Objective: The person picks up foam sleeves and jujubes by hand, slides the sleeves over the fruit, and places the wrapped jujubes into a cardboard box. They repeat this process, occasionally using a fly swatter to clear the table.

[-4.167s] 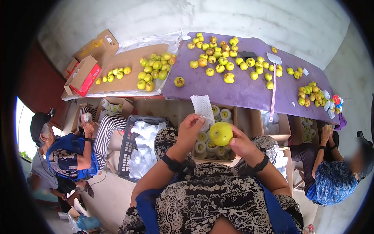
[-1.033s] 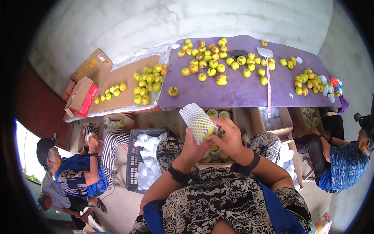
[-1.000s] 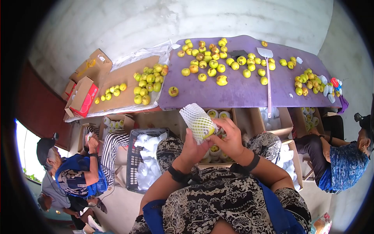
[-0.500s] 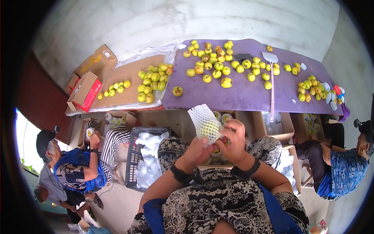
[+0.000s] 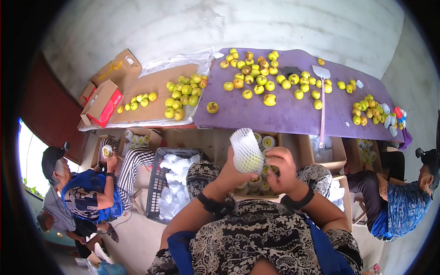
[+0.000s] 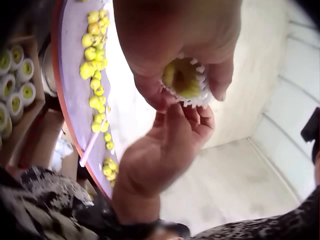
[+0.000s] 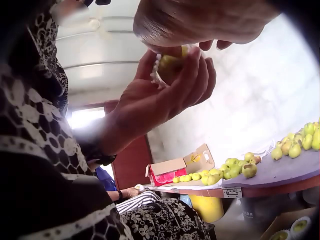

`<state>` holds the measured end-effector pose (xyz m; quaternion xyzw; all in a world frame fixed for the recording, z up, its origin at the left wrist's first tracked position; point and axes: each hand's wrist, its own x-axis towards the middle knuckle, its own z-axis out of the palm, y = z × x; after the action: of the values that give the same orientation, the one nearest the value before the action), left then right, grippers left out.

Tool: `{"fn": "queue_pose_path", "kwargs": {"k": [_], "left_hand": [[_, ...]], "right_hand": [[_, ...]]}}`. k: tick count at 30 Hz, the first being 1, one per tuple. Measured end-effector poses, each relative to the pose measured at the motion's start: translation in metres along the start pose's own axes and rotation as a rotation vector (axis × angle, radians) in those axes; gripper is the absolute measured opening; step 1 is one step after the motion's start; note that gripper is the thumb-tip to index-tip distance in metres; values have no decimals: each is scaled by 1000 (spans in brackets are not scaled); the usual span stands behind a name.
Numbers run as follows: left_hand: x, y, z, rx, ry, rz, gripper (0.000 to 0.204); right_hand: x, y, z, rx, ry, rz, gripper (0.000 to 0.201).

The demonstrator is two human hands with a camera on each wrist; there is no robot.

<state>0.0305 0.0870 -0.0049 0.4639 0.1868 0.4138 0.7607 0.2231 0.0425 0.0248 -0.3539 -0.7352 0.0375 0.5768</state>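
Observation:
In the head view, a white foam net sleeve (image 5: 246,149) stands over the wearer's lap with a yellow-green apple inside. The left hand (image 5: 233,173) grips the sleeved apple from the side and below. Curled fingers of the right hand (image 5: 285,172) are at the sleeve's lower right edge. Seen from the left wrist, the bare end of the apple (image 6: 181,80) shows within the net's ragged rim, and the right hand's fingertips pinch at that rim. The right wrist view has the left hand (image 7: 160,100) wrapped around the netted apple, partly covered by the right hand (image 7: 200,22).
Many loose apples (image 5: 269,100) lie on the purple table mat (image 5: 256,114), with a fly swatter (image 5: 322,98) among them. A black crate (image 5: 153,192) of foam nets stands left of the lap. Boxes of netted apples are under the table. People sit on both sides.
A bare apple and a separate net were held earlier; the apple is now inside the net. Over the last second the right hand has shifted from the net's side to its lower right edge.

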Motion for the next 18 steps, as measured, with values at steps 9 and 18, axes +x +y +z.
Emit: {"fn": "queue_pose_path", "kwargs": {"k": [9,18], "left_hand": [[-7,12,-3,957,56,88,95],[-13,18,-4,1034,90,98,88]], "right_hand": [[81,-30,-31,-78,-315,-118,19],[86,-36,-19,-139,-509,-82,14]]}}
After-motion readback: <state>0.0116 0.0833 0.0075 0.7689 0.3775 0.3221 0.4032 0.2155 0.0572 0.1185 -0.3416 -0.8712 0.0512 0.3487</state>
